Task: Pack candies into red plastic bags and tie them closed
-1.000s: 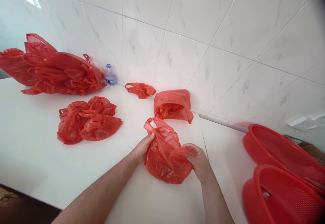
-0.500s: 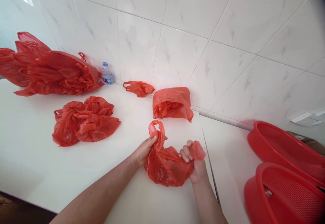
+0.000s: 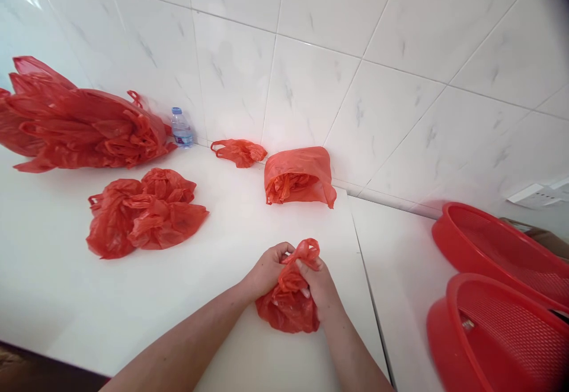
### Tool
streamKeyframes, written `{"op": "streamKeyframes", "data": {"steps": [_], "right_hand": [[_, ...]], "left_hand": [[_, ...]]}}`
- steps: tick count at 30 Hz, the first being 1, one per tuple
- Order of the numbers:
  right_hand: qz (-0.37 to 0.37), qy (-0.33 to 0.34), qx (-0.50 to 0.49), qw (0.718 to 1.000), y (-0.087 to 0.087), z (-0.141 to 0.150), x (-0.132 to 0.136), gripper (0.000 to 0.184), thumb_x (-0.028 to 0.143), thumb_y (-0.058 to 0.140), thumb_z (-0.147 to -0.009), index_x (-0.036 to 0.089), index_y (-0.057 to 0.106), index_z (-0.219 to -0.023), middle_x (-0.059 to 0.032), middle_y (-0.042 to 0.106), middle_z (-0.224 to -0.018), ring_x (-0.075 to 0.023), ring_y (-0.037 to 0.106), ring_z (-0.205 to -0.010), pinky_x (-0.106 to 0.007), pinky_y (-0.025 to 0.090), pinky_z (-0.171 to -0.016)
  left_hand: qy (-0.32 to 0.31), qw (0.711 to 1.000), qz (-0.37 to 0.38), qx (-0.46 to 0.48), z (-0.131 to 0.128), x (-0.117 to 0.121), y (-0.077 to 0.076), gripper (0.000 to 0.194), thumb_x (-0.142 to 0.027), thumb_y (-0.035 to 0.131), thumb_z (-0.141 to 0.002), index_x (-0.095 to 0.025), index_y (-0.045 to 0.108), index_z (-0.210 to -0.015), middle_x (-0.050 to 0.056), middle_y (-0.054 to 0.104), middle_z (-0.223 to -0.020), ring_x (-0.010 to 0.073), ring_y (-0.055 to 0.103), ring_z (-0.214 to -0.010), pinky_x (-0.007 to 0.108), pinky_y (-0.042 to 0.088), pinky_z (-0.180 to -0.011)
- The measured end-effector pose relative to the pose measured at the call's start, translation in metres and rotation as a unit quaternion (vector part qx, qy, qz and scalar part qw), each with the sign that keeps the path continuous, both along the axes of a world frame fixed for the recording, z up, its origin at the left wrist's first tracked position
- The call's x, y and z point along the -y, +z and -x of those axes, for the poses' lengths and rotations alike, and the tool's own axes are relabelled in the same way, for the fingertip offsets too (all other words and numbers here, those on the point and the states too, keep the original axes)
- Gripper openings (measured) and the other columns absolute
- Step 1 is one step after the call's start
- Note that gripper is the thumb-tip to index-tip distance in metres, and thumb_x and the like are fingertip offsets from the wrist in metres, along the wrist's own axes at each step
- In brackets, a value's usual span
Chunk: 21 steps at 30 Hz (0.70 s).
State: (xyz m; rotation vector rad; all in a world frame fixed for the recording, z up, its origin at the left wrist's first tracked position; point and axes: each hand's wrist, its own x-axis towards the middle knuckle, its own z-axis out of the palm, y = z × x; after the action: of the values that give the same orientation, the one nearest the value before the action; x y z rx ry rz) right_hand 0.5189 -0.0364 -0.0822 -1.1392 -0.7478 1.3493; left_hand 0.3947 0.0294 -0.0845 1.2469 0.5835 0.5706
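A red plastic bag [image 3: 288, 312] is gathered between my two hands, low over the white table [image 3: 222, 332]. My left hand [image 3: 269, 270] is closed on the bag's neck from the left side. From the right, my right hand [image 3: 317, 282] grips the same neck, its thumb pressed on the plastic. One handle loop sticks up above the fingers. What is inside the bag cannot be made out. Just beyond my hands, an open red bag [image 3: 302, 161] lies on its side with crumpled red plastic in it.
At left lie a pile of knotted red bags [image 3: 151, 214] and a large heap of red bags [image 3: 89, 125]. A water bottle [image 3: 181, 128] and a small red bag [image 3: 240, 152] stand by the tiled wall. Two red baskets [image 3: 453, 321] are at right, past the table seam.
My hands have come together, the right one moving left. The bag's two sides, held apart before, are now bunched at the neck. The view has shifted slightly.
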Motion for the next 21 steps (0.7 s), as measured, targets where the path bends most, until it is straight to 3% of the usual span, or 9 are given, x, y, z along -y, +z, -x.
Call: {"op": "streamKeyframes", "data": {"steps": [3, 6, 8, 9, 11, 14, 18, 21], "right_hand": [[0.005, -0.056, -0.025, 0.998, -0.005, -0.004, -0.003, 0.033, 0.046, 0.067, -0.075, 0.019, 0.051, -0.066, 0.0092, 0.038, -0.035, -0.0048, 0.027, -0.032, -0.02, 0.022, -0.039], [0.015, -0.08, -0.027, 0.996, -0.004, -0.006, -0.005, 0.04, 0.048, 0.066, -0.075, 0.02, 0.044, -0.059, 0.008, 0.04, -0.038, -0.0049, 0.027, -0.033, -0.021, 0.019, -0.037], [0.026, -0.085, -0.029, 0.996, -0.003, -0.007, -0.005, 0.041, 0.049, 0.065, -0.076, 0.02, 0.043, -0.058, 0.0077, 0.04, -0.039, -0.0052, 0.027, -0.033, -0.021, 0.02, -0.037], [0.03, -0.087, -0.025, 0.995, -0.002, -0.007, -0.005, 0.04, 0.049, 0.064, -0.077, 0.02, 0.043, -0.059, 0.0077, 0.04, -0.038, -0.0054, 0.027, -0.033, -0.021, 0.021, -0.037], [0.025, -0.081, -0.021, 0.996, 0.001, -0.007, -0.003, 0.036, 0.047, 0.064, -0.078, 0.02, 0.047, -0.062, 0.0078, 0.04, -0.039, -0.0056, 0.028, -0.034, -0.021, 0.023, -0.039], [-0.017, -0.033, -0.051, 0.998, 0.006, -0.007, 0.001, 0.029, 0.047, 0.062, -0.079, 0.02, 0.054, -0.073, 0.0063, 0.046, -0.046, -0.0071, 0.031, -0.038, -0.022, 0.031, -0.044], [-0.058, 0.031, -0.104, 0.992, 0.007, -0.01, 0.005, 0.055, 0.071, 0.04, -0.081, 0.02, 0.062, -0.083, 0.0014, 0.05, -0.052, -0.0116, 0.038, -0.046, -0.028, 0.039, -0.054], [-0.048, 0.037, -0.064, 0.996, 0.002, -0.017, 0.006, 0.049, 0.064, 0.045, -0.084, 0.019, 0.063, -0.074, 0.0021, 0.046, -0.048, -0.0117, 0.038, -0.048, -0.027, 0.037, -0.054]], "left_hand": [[0.075, 0.985, -0.156, -0.017, 0.003, -0.001, -0.004, 0.041, -0.026, 0.061, -0.075, -0.024, 0.052, -0.115, 0.004, 0.061, -0.094, 0.0162, 0.059, -0.079, 0.032, 0.049, -0.071], [0.106, 0.918, -0.381, -0.001, 0.007, -0.001, -0.002, 0.058, -0.026, 0.064, -0.074, -0.026, 0.046, -0.129, 0.01, 0.049, -0.127, 0.0244, 0.049, -0.113, 0.041, 0.042, -0.094], [0.101, 0.882, -0.46, -0.007, 0.008, -0.001, 0.0, 0.053, -0.026, 0.064, -0.075, -0.026, 0.051, -0.126, 0.011, 0.044, -0.133, 0.027, 0.042, -0.121, 0.043, 0.038, -0.098], [0.099, 0.88, -0.464, -0.015, 0.008, -0.001, 0.0, 0.042, -0.026, 0.061, -0.078, -0.026, 0.057, -0.12, 0.01, 0.048, -0.128, 0.0256, 0.045, -0.118, 0.042, 0.04, -0.097], [0.092, 0.902, -0.421, -0.027, 0.007, -0.002, 0.0, 0.02, -0.025, 0.052, -0.085, -0.024, 0.065, -0.1, 0.008, 0.058, -0.108, 0.0203, 0.055, -0.101, 0.036, 0.045, -0.088], [0.103, 0.947, -0.301, -0.033, 0.006, -0.005, -0.003, 0.02, -0.029, 0.049, -0.087, -0.021, 0.064, -0.079, 0.003, 0.061, -0.081, 0.0164, 0.058, -0.077, 0.031, 0.048, -0.075], [0.129, 0.974, -0.18, -0.044, 0.005, -0.01, -0.005, 0.019, -0.036, 0.054, -0.083, -0.02, 0.06, -0.074, 0.002, 0.061, -0.075, 0.0174, 0.057, -0.071, 0.03, 0.046, -0.068], [0.122, 0.98, -0.153, -0.029, 0.005, -0.011, -0.005, 0.02, -0.038, 0.056, -0.082, -0.02, 0.058, -0.075, 0.004, 0.063, -0.094, 0.0179, 0.058, -0.081, 0.029, 0.046, -0.074]]}}
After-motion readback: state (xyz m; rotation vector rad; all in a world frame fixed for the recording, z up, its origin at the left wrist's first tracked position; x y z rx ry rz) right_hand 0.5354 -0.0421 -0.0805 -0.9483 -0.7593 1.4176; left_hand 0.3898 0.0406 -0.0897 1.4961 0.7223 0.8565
